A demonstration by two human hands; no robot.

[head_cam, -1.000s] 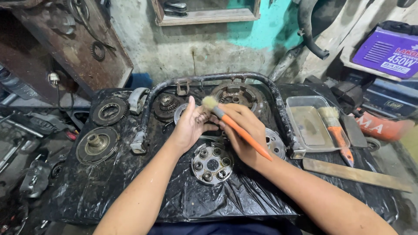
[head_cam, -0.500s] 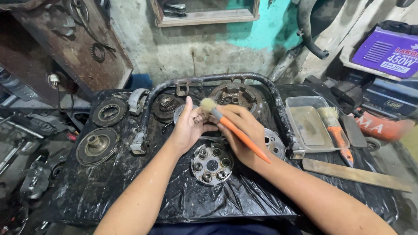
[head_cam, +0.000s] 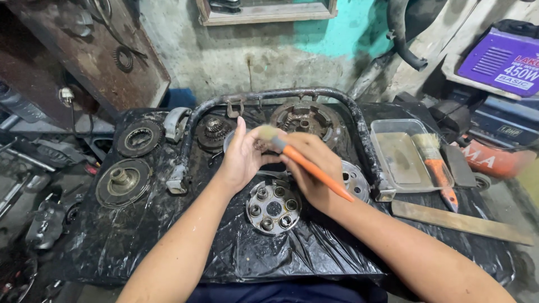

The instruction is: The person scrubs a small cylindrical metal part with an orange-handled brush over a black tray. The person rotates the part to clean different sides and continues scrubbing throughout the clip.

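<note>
Two paintbrushes were in view. The right hand (head_cam: 311, 168) gripped one orange-handled brush (head_cam: 306, 164), its long axis slanting, bristles pointing up-left over a small part, mostly hidden, cupped in the half-closed left hand (head_cam: 242, 158). The second brush (head_cam: 435, 165) lay on the single clear tray (head_cam: 393, 151) to the right.

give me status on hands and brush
Right hand gripping orange brush. Left hand holding small part, mostly hidden. Round hub just below hands, second brush in tray.
</note>
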